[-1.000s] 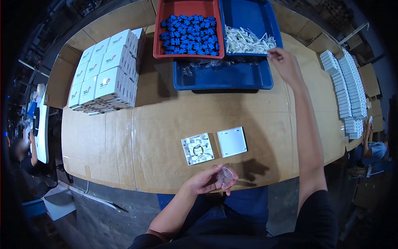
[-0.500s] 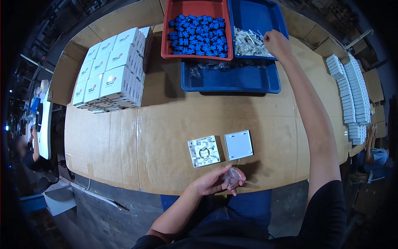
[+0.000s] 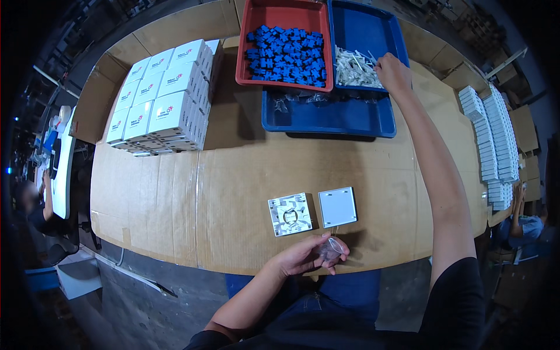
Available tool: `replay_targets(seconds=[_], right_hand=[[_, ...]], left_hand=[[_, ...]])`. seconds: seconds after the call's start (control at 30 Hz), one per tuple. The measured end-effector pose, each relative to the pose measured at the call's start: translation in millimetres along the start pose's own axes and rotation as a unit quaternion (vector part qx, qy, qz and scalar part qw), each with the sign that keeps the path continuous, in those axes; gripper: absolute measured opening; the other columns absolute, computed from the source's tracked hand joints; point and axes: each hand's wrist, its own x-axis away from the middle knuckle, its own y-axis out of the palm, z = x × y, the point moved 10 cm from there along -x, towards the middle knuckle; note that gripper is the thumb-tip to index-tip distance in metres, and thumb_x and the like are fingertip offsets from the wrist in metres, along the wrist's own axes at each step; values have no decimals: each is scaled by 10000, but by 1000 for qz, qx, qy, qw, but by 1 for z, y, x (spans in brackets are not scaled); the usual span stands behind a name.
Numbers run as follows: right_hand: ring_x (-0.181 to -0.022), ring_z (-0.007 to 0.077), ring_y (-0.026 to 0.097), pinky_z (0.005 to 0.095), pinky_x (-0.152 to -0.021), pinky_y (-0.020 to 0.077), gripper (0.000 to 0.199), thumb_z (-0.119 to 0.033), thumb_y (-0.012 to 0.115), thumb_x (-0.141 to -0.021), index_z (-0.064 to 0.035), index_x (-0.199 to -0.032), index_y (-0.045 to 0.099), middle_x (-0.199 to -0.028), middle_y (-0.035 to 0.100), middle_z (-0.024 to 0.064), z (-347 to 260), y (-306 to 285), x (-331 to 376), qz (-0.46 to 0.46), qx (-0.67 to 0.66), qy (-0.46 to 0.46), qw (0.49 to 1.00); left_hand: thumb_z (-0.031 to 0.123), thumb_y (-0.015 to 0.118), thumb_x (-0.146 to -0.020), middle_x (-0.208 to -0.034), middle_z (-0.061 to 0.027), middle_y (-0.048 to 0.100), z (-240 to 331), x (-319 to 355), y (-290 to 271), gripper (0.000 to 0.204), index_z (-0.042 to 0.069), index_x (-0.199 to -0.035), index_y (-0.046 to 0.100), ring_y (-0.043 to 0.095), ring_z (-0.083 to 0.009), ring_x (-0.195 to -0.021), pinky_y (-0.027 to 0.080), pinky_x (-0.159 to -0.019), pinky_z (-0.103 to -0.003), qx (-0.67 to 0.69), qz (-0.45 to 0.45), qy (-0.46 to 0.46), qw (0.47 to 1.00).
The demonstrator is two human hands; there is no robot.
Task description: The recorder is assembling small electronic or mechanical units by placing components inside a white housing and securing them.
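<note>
My left hand (image 3: 298, 256) is curled palm-up near the table's front edge, around a small clear plastic bag (image 3: 332, 248). My right hand (image 3: 394, 74) reaches out to the right side of the upper blue tray (image 3: 364, 26), its fingers pinched together beside a heap of small white and clear pieces (image 3: 352, 70). A thin pale piece shows by those fingertips; whether they grip it is too small to tell. Just beyond the left hand lie a square white housing (image 3: 286, 226) with its inside and a dark ring facing up, and a flat square white cover (image 3: 338, 207).
A red tray (image 3: 284, 13) of small blue parts stands left of the upper blue tray. Nearer lies another blue tray (image 3: 332, 119) with clear bags at its back. Stacked white boxes (image 3: 166, 114) stand left; tall stacks of white pieces (image 3: 490, 137) stand right. People work at both sides.
The whole view has shifted slightly. My right hand has come a little nearer over the white pieces, fingers still pinched. The left hand keeps the bag in the same place.
</note>
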Motion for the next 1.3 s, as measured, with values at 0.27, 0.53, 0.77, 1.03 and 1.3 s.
replay_targets(seconds=[0.27, 0.53, 0.77, 1.03, 1.3], right_hand=[[-1017, 355, 705, 486, -857, 564, 124, -181, 688, -923, -86, -964, 756, -1103, 686, 119, -8, -2, -1, -5, -28, -27, 999], [-1050, 345, 694, 493, -879, 562, 124, -149, 649, -930, -71, -947, 744, -1141, 662, 120, -10, 7, -13, -38, 21, -45, 998], [-886, 254, 698, 388, -757, 549, 178, -195, 711, -915, -28, -960, 754, -1153, 678, 71, 17, -23, -15, 96, -167, -32, 981], [-654, 35, 467, 200, -557, 345, 175, -132, 699, -1010, -3, -1126, 722, -913, 702, 35, -49, -69, 100, -74, -811, 115, 569], [-710, 30, 537, 199, -616, 424, 157, -56, 718, -985, 22, -1121, 715, -905, 726, 24, -133, -119, 293, -139, -713, 107, 678]], left_hand=[[570, 450, -1080, -1111, -111, 672, -3, -1, -3, 654, -36, -1227, 646, 597, -147, -816, 594, -836, -407, -7, 0, -2, 1000], [561, 451, -1082, -1124, -115, 680, -3, 1, -7, 645, -33, -1243, 642, 616, -154, -852, 586, -849, -417, -2, 9, -5, 1000], [558, 430, -1093, -1095, -125, 693, -6, 0, -5, 667, -50, -1275, 632, 652, -183, -923, 586, -861, -408, -23, 12, -9, 1000], [457, 423, -1124, -1119, -162, 696, -4, 8, -8, 601, -86, -1333, 576, 715, -244, -996, 619, -896, -402, 58, -1, 55, 997], [512, 410, -1113, -1096, -120, 715, 10, 10, -9, 634, -57, -1337, 577, 699, -246, -997, 581, -948, -441, 47, -3, 97, 994]])
